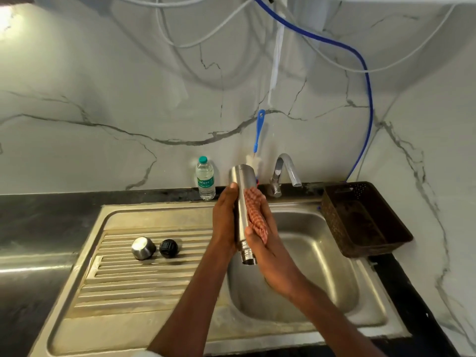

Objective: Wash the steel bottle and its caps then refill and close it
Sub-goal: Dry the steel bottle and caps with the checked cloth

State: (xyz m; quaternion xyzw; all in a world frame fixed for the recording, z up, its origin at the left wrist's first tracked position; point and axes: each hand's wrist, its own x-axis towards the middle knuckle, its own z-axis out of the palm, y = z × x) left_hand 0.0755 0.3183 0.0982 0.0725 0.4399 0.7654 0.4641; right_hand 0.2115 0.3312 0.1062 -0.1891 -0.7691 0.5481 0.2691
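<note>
Steel ridges of the draining board (144,287) on your near left carry both caps, the steel cap (143,248) just beside the black inner cap (168,248), so the bottle is open. Over the sink basin (322,266) you hold the steel bottle (242,202) mouth-down: your left hand (225,215) has its grip curled round the body, your right hand (268,243) presses a checked cloth (256,215) against it. Judging by this, you're scrubbing or wiping; refilling and closing remain. Farther back stand the tap (284,173), not visibly running, a plastic water bottle (205,180), a blue brush (258,132) and, far right, a brown basket (365,220). Nothing blocks you.
</note>
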